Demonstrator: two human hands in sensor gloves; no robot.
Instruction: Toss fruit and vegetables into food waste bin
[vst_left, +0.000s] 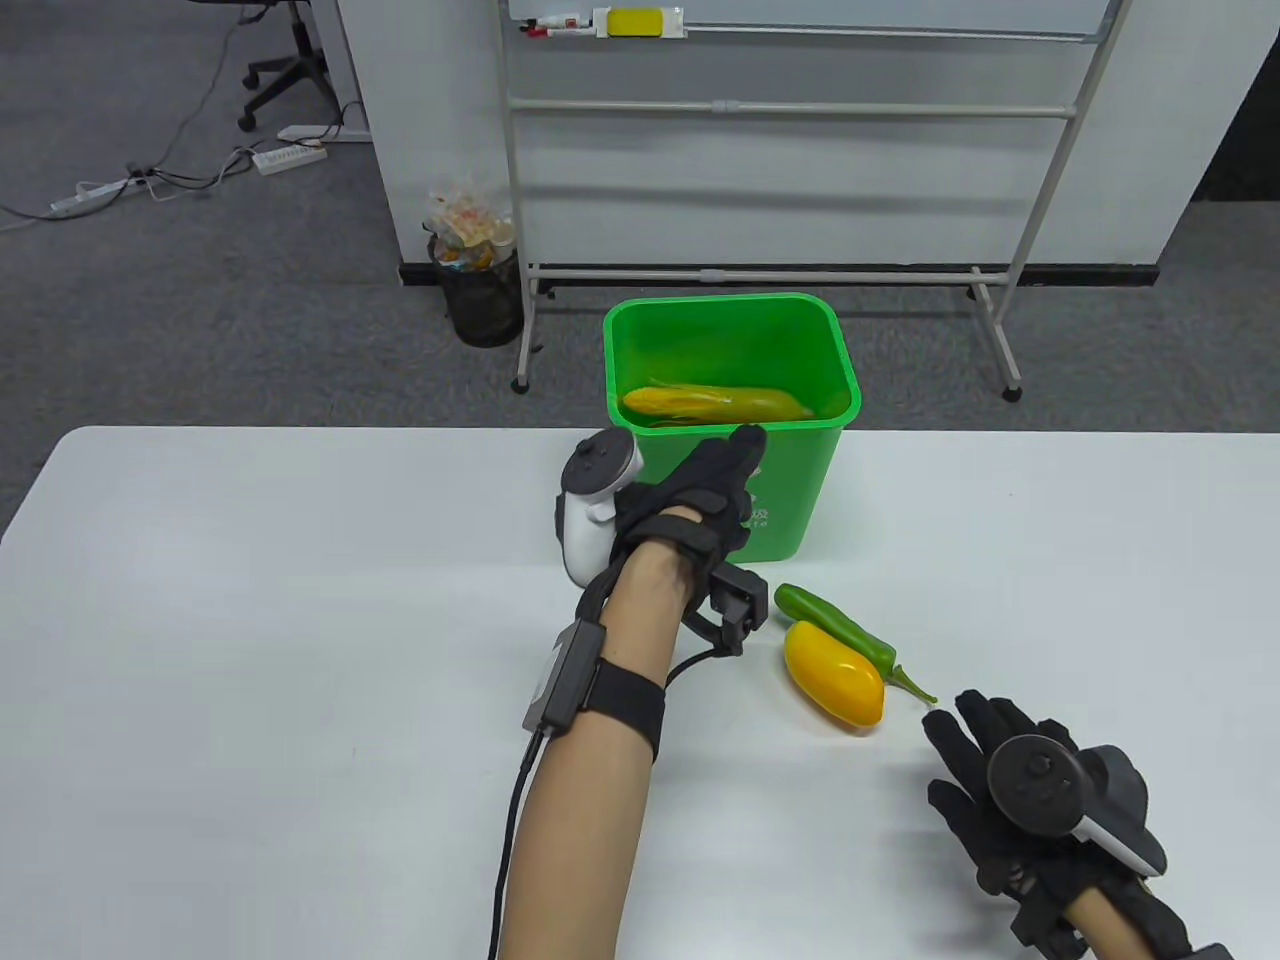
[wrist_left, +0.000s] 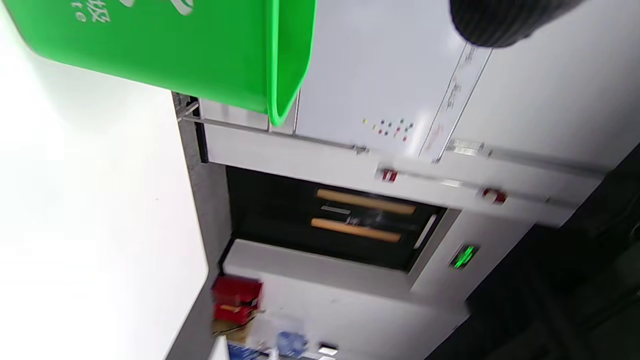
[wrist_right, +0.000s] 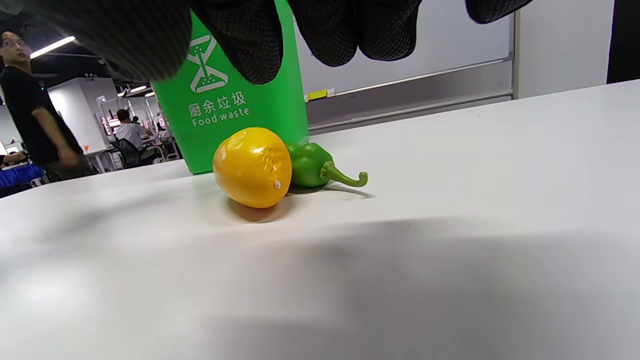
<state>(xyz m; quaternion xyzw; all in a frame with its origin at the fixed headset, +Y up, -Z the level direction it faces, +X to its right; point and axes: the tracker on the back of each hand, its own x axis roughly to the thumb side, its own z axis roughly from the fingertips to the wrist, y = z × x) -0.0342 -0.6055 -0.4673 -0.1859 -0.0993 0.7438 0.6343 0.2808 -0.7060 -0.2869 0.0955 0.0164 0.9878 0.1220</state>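
Left hand (vst_left: 700, 490) is raised at the near rim of the green bin (vst_left: 800, 325), grip unclear. Right hand (vst_left: 1010, 790) is spread open, empty, just behind yellow fruit (vst_left: 833, 686) and green pepper (vst_left: 838, 625). Corn (vst_left: 715, 403) is seen in the bin.

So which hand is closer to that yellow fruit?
The right hand. Its fingertips sit just right of the yellow fruit and the pepper, touching neither. The left hand is farther off, up against the bin.
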